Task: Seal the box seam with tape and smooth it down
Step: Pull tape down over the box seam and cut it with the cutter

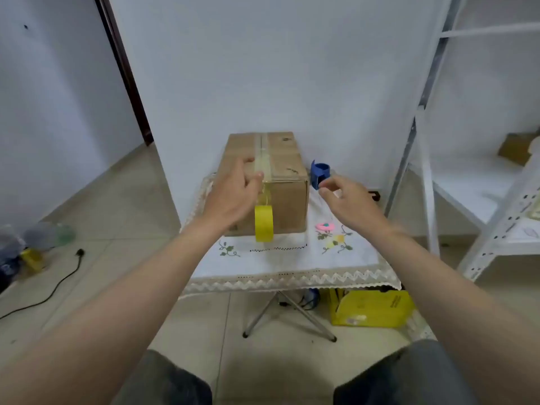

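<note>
Head view — left hand point(233, 191) pinching tape point(264, 165) at box point(287, 200) edge, roll point(264, 226) dangling, right hand point(347, 197) loosely open — empty.

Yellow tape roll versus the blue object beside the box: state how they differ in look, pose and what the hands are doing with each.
The yellow tape roll hangs down the cardboard box's near face from a strip running over the top; the blue object stands on the tablecloth, right of the box. The roll is yellow, the other blue. The left hand presses the strip at the box's top edge; the right hand has open fingers at the blue object. Both look ring-shaped.
</note>
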